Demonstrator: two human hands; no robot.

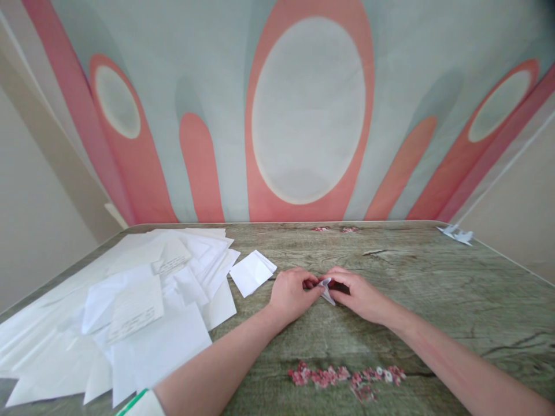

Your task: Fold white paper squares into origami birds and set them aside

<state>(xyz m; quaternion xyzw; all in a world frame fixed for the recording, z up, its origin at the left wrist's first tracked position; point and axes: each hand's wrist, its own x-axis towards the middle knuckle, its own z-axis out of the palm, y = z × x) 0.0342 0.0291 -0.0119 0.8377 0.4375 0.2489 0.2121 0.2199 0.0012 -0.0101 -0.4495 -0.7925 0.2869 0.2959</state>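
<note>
My left hand [291,293] and my right hand [358,293] meet at the middle of the table, fingers curled and pinched together. Between them sits a small folded piece of white paper [326,290], partly hidden by the fingers, with its tip sticking out toward me. Both hands grip this folded paper against the wood-grain tabletop [433,300]. Both forearms reach in from the bottom edge of the view.
A large heap of white paper sheets [139,312] covers the left of the table. A small folded white square [252,272] lies beside the heap. Folded white paper figures [456,233] rest at the far right corner. A pink and grey patterned wall [307,110] stands behind.
</note>
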